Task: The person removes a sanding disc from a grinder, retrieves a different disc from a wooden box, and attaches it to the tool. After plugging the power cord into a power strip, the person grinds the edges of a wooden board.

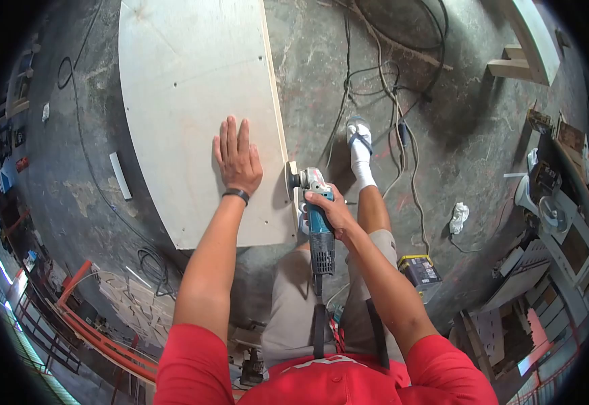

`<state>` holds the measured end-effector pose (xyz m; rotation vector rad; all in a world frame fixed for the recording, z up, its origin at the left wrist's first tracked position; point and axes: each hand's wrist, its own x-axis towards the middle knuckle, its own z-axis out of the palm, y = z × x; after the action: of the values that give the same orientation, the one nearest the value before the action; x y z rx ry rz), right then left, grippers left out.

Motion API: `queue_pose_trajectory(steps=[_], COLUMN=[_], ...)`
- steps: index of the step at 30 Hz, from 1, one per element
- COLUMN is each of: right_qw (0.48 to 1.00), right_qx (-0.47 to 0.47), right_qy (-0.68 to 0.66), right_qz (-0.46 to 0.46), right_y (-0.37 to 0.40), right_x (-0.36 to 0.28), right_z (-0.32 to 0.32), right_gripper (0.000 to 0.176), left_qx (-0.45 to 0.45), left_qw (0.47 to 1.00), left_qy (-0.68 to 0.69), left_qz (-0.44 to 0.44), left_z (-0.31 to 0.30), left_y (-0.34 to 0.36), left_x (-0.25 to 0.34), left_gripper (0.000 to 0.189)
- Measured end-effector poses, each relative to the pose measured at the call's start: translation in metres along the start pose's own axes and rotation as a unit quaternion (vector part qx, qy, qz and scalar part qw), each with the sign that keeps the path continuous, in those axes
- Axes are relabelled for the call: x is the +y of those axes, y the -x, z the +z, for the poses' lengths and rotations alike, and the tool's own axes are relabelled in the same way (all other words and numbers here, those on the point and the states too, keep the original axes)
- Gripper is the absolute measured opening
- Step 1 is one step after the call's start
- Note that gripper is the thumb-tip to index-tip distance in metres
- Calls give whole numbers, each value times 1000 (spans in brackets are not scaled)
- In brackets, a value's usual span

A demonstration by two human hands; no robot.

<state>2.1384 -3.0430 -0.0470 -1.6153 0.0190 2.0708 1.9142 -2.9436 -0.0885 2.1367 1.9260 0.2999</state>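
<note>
A large pale wooden panel (200, 88) with small dark holes lies in front of me, left of centre. My left hand (239, 156) rests flat on its top, fingers stretched out, with a dark band at the wrist. Fingers wrapped round a blue angle grinder (321, 236), my right hand (331, 209) is just off the panel's right edge. The grinder's disc (291, 181) is at that edge; whether it touches cannot be made out. The grinder's body points back towards me.
Cables (395, 101) lie on the concrete floor at the upper right, beside my sandalled foot (360, 145). A yellow-and-black box (420, 271) stands right of my knee. A white strip (120, 177) lies left of the panel; an orange metal frame (98, 337) is at lower left.
</note>
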Motion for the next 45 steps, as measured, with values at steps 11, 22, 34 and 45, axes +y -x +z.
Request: queue_pose_trajectory(steps=[11, 22, 34, 45], right_qw=[1000, 999, 998, 997], right_qx=[-1, -10, -9, 41], right_qy=[23, 38, 51, 67], right_qz=[2, -11, -24, -2], right_y=[-52, -91, -109, -53], right_x=[-70, -165, -196, -61], right_z=[20, 57, 64, 14], right_gripper=[62, 63, 69, 67], left_qx=[30, 79, 59, 63], left_qw=[930, 930, 939, 937], left_qy=[-50, -187, -157, -147], left_qz=[-364, -305, -301, -310], left_z=[-4, 5, 4, 6], left_y=[-139, -138, -138, -142], left_x=[-77, -58, -59, -64], left_gripper=[81, 74, 78, 78])
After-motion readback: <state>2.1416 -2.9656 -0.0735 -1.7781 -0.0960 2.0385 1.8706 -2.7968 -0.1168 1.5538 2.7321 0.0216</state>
